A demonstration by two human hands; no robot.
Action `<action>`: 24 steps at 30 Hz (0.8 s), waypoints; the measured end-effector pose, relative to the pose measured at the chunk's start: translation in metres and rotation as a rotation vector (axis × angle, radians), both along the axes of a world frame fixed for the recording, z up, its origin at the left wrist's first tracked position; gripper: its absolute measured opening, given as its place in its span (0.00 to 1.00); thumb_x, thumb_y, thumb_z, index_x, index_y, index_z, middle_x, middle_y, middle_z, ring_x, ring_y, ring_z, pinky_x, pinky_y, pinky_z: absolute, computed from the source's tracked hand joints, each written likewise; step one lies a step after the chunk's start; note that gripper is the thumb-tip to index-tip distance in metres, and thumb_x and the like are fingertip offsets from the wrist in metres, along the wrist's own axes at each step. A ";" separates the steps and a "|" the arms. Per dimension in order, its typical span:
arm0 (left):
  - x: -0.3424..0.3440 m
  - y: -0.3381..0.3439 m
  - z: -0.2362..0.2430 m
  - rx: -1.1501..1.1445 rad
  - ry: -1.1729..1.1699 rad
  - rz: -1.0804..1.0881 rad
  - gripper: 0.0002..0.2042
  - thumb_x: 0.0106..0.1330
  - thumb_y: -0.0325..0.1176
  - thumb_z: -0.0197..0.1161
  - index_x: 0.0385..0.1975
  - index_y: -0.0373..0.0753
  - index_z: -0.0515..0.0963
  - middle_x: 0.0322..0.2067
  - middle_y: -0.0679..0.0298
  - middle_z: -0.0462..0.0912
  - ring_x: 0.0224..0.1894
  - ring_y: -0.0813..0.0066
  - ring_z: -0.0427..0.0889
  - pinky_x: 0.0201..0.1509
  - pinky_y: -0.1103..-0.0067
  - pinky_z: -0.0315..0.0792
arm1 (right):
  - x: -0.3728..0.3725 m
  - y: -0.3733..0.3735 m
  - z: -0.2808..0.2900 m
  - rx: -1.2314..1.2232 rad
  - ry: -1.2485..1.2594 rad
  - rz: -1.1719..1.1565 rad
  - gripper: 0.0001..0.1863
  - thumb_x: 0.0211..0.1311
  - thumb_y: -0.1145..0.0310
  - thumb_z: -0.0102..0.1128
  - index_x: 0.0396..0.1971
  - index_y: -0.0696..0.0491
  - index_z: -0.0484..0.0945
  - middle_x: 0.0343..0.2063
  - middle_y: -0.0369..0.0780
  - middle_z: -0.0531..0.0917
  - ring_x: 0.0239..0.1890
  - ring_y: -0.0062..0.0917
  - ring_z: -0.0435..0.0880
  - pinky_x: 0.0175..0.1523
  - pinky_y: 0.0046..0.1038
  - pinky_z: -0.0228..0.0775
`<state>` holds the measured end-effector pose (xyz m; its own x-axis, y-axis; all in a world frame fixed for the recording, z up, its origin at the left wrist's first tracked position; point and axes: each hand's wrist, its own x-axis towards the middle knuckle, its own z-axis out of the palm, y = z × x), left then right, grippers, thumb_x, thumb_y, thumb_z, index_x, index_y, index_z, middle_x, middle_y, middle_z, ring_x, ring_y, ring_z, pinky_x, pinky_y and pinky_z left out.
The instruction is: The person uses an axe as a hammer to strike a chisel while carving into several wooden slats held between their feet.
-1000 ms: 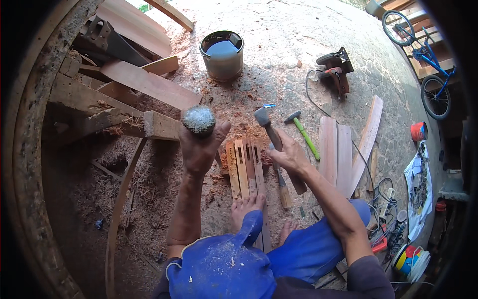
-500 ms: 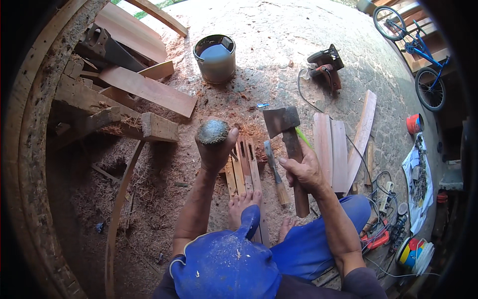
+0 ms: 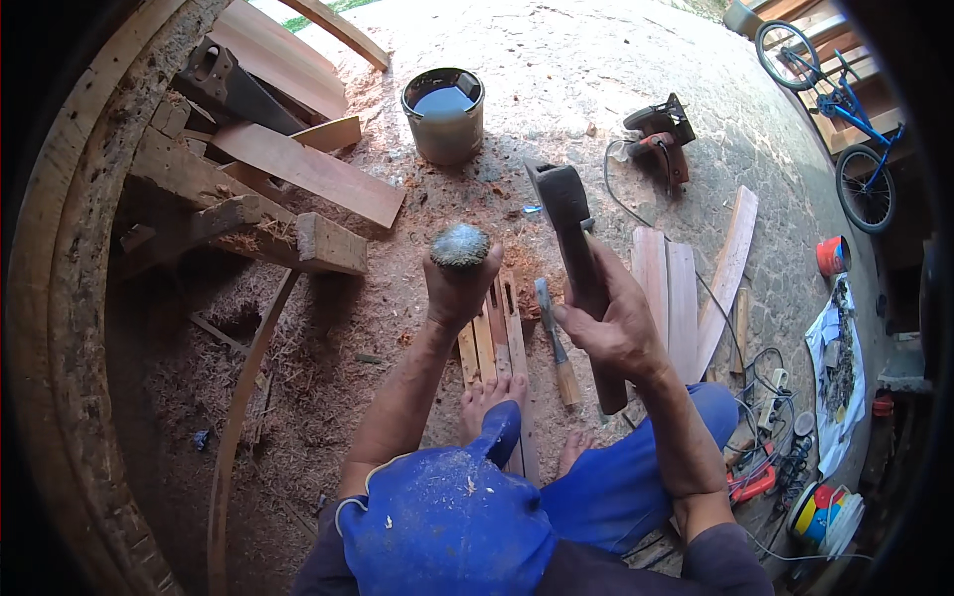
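Note:
My left hand (image 3: 459, 293) is wrapped around an upright chisel, whose worn, frayed round handle end (image 3: 459, 245) faces up; its blade is hidden beneath the fist. Below it lie several narrow wooden strips with slots (image 3: 512, 323), side by side and pressed under my bare foot (image 3: 492, 397). In my right hand (image 3: 621, 323) is a hatchet (image 3: 576, 233), gripped by its wooden handle, its dark head raised to the right of the chisel. Between the hands, another chisel (image 3: 556, 343) with a wooden handle lies on the ground beside the strips.
A bucket (image 3: 444, 124) stands ahead, and a corded circular saw (image 3: 661, 139) at far right. Cut boards (image 3: 666, 298) lie right, with cables and a power strip (image 3: 770, 402) nearer. Timber (image 3: 308, 174) and a handsaw (image 3: 234, 89) are left, over shavings. A blue bicycle (image 3: 845, 104) stands far right.
My left hand has shifted right with the chisel and sits slightly farther from my right-side view edge. The hatchet has turned and risen, its head now seen edge-on. The whole view has shifted slightly.

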<state>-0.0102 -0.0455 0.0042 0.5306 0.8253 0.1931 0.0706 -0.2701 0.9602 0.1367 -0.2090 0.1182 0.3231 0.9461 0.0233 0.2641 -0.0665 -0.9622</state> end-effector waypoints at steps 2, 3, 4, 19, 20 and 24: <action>0.001 -0.002 0.005 0.045 -0.098 0.051 0.09 0.59 0.29 0.72 0.23 0.35 0.78 0.20 0.67 0.81 0.22 0.77 0.79 0.31 0.75 0.74 | -0.005 0.013 0.029 0.153 -0.238 0.025 0.36 0.60 0.75 0.66 0.68 0.53 0.61 0.32 0.41 0.80 0.31 0.30 0.84 0.37 0.34 0.77; 0.006 -0.006 0.005 0.094 -0.110 0.039 0.08 0.60 0.30 0.70 0.24 0.34 0.79 0.21 0.66 0.82 0.23 0.78 0.81 0.32 0.74 0.74 | -0.005 0.018 0.042 0.236 -0.385 0.037 0.37 0.60 0.74 0.65 0.69 0.53 0.59 0.33 0.43 0.80 0.31 0.33 0.84 0.36 0.35 0.77; 0.002 -0.008 0.000 0.118 -0.101 0.016 0.06 0.60 0.29 0.70 0.27 0.34 0.80 0.23 0.65 0.84 0.25 0.77 0.83 0.33 0.74 0.75 | -0.006 0.020 0.049 0.319 -0.534 0.048 0.39 0.61 0.73 0.65 0.71 0.53 0.57 0.34 0.45 0.80 0.31 0.36 0.85 0.35 0.36 0.77; -0.018 -0.030 -0.016 0.434 0.103 0.077 0.09 0.60 0.31 0.70 0.23 0.38 0.76 0.20 0.66 0.78 0.22 0.70 0.80 0.30 0.73 0.73 | -0.019 -0.021 0.159 0.651 -0.243 -0.426 0.35 0.66 0.68 0.66 0.69 0.59 0.61 0.31 0.39 0.79 0.26 0.22 0.80 0.34 0.27 0.75; -0.019 -0.031 -0.014 0.402 0.064 0.062 0.09 0.60 0.29 0.69 0.23 0.37 0.75 0.19 0.65 0.77 0.22 0.72 0.78 0.30 0.73 0.71 | -0.020 -0.011 0.166 0.784 -0.198 -0.453 0.34 0.68 0.69 0.63 0.69 0.59 0.58 0.29 0.38 0.78 0.23 0.20 0.77 0.31 0.26 0.74; -0.010 -0.024 -0.031 0.414 0.039 -0.001 0.08 0.60 0.29 0.71 0.33 0.36 0.79 0.25 0.64 0.82 0.30 0.73 0.82 0.37 0.73 0.76 | -0.021 0.003 0.108 0.691 -0.509 -0.227 0.32 0.65 0.72 0.58 0.67 0.57 0.57 0.28 0.43 0.80 0.21 0.30 0.77 0.29 0.34 0.75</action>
